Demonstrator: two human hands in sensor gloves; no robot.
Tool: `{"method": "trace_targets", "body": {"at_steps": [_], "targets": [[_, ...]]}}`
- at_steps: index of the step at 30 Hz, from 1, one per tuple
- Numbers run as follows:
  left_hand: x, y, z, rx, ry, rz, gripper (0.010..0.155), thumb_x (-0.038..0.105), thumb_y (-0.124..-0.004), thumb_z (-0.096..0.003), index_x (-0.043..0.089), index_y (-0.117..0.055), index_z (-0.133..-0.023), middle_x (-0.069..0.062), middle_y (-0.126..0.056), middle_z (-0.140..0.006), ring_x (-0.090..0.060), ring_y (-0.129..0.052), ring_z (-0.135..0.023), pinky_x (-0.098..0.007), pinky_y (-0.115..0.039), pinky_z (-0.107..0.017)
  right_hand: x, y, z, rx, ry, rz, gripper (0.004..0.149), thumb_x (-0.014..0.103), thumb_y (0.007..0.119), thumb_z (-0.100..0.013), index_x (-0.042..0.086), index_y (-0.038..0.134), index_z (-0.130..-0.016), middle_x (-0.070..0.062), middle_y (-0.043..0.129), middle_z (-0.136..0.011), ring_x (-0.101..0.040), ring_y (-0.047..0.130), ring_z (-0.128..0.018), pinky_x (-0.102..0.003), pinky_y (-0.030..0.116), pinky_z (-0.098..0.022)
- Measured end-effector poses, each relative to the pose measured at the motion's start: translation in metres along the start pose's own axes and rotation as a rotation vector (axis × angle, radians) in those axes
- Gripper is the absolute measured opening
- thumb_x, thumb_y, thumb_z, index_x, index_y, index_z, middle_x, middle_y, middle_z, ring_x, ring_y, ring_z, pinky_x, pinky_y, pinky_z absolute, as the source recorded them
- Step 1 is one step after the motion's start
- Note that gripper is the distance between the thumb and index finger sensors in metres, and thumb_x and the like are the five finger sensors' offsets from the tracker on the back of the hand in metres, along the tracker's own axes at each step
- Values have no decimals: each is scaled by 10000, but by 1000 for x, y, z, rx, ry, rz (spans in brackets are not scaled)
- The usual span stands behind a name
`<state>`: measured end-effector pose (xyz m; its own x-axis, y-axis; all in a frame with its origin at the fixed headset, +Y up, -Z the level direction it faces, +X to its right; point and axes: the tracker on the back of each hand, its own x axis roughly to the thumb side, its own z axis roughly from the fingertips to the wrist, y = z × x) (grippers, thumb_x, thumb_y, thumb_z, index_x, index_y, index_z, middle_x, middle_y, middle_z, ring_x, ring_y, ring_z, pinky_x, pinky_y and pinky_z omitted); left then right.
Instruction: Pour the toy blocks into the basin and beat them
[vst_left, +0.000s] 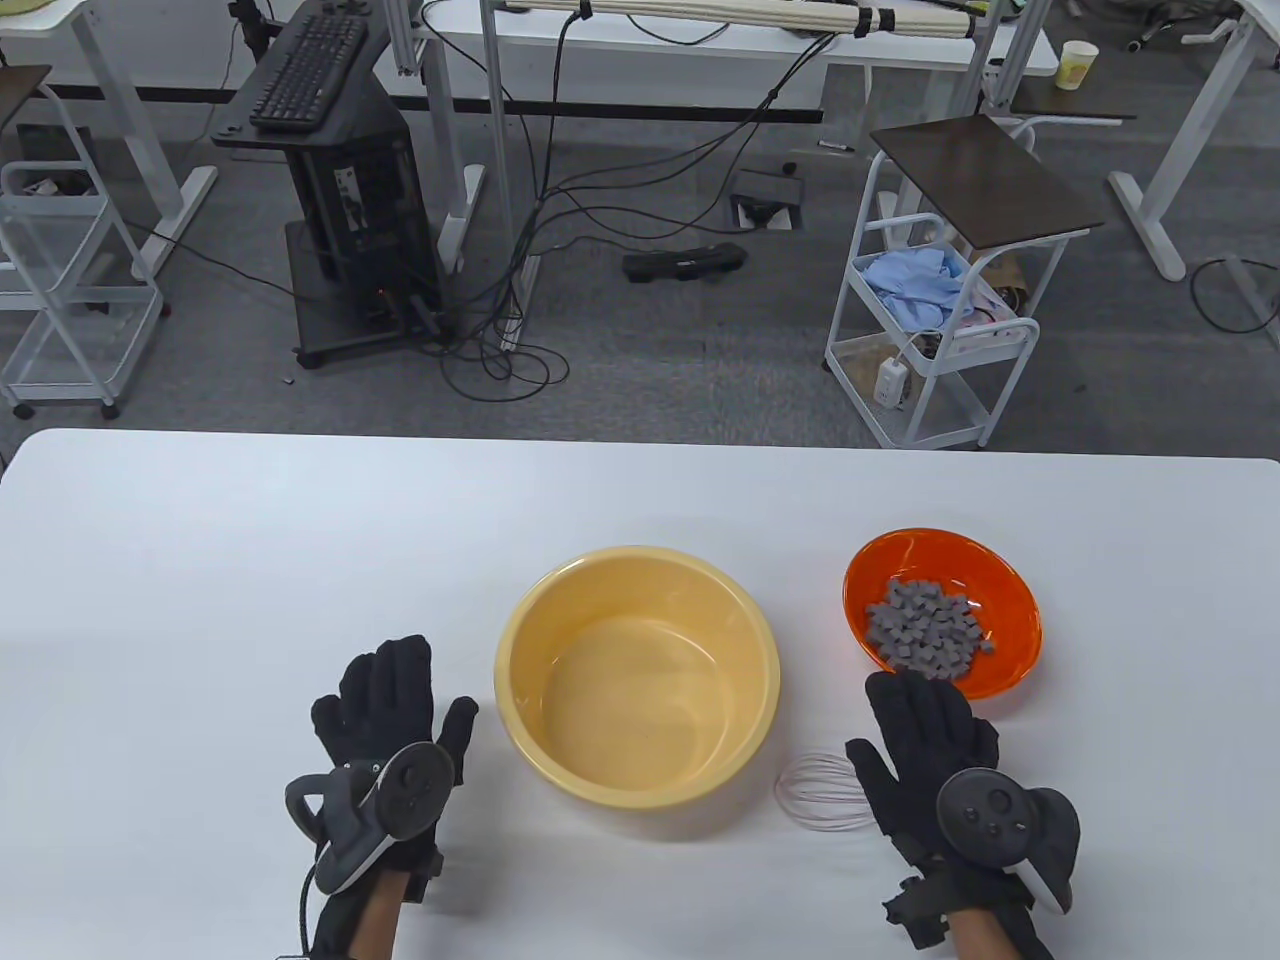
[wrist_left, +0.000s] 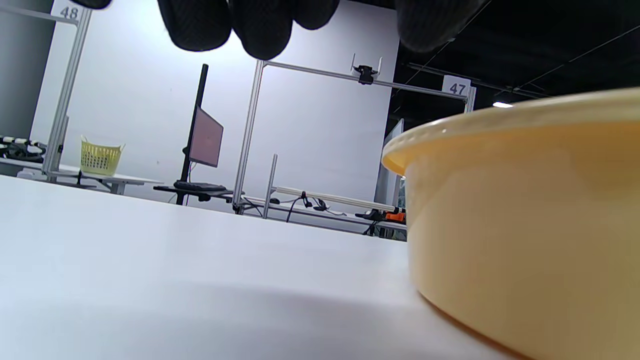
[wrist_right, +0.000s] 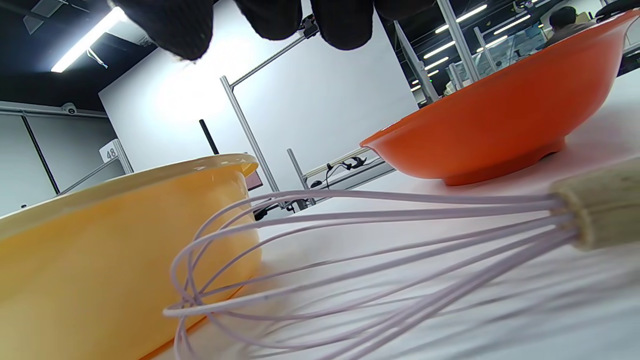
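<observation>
Both gloved hands, left hand (vst_left: 385, 715) and right hand (vst_left: 925, 745), lie flat, released. The shallow orange plastic bowl (vst_left: 1010, 585) of small grey foam toy blocks (vst_left: 925, 630) looks light and slick; grip its rim.

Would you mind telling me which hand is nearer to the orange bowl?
Right. The right hand lies flat just below the orange bowl, fingertips at its near rim. The left hand rests beyond the basin, on its far side.

The person's left hand (vst_left: 385, 725) in a black knit sensor glove lay flat, palm down, fingers straight and together, thumb spread to the side. The right hand (vst_left: 930, 745), gloved alike, also lay palm down with straight fingers pointing away. Each hand carried 1 grey tracker strapped on its back.
</observation>
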<state>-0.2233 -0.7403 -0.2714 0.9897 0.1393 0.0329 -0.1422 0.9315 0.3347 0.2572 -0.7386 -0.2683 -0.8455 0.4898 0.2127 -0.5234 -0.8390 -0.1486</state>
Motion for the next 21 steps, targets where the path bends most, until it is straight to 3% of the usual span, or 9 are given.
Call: {"method": "trace_targets", "body": {"at_steps": [2, 8, 12, 15, 21], "targets": [[0, -2, -1, -53, -3, -16, 707, 469, -580, -694, 18, -373, -1197, -311, -509, -1224, -607, -542, -1107, -859, -448, -666, 0, -1, 0, -5, 3, -1, 632, 480, 626, -670, 192, 374, -1173, -222, 344, -1236, -539, 245, -1086, -803, 183, -714], [0, -7, 5, -3, -3, 11, 673, 441, -594, -690, 18, -418, -1182, -298, -554, -1203, -588, -588, -1093, -856, -471, -658, 3, -9, 0, -34, 12, -17, 663, 470, 635, -673, 162, 327, -1174, -239, 349, -1229, -558, 302, -1077, -814, 244, -713], [4, -12, 5, -23, -23, -22, 673, 441, -593, -690, 21, -409, -1183, -292, -549, -1207, -586, -585, -1096, -856, -469, -661, -1, -25, -3, -119, 54, -51, 672, 447, 652, -677, 139, 317, -1171, -254, 385, -1216, -564, 398, -1060, -806, 333, -717], [5, -13, 4, -24, -24, -23, 674, 442, -591, -690, 21, -406, -1183, -291, -551, -1207, -586, -585, -1096, -856, -466, -661, -11, -42, -9, -188, 168, -85, 682, 422, 668, -680, 107, 308, -1166, -275, 406, -1198, -568, 461, -1032, -784, 388, -717], [6, -11, 4, -26, -33, -15, 661, 424, -593, -692, 16, -415, -1181, -301, -554, -1202, -587, -593, -1090, -857, -467, -660, -42, -65, -32, -194, 437, -57, 726, 399, 681, -691, 43, 248, -1153, -323, 407, -1161, -581, 498, -980, -731, 451, -712]]}}
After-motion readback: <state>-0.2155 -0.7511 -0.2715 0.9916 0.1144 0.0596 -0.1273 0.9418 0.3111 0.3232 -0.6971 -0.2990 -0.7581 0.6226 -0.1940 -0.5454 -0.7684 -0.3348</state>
